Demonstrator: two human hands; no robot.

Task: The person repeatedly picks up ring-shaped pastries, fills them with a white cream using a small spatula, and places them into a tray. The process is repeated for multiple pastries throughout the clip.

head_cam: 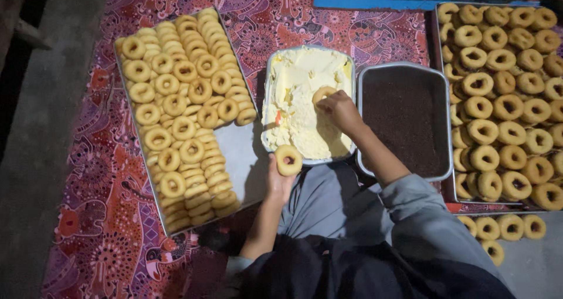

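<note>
Two hands | left hand (278, 181) grips plain doughnut (288, 160) — right hand (340, 110) presses second doughnut (323, 93) into cream tub (270, 76)

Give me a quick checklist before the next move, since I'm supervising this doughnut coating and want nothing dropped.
1. Right hand grips its doughnut over the cream tub: ok.
2. Left hand holds a second doughnut securely at the tub's near edge: ok.
3. Cream left in the tub: ok, plenty.
4. Brown topping tray within reach beside the tub: ok.
5. Free space on the left tray of plain doughnuts: ok, a bare patch.
6. Underside of the right-hand doughnut coated: cannot tell.
</note>
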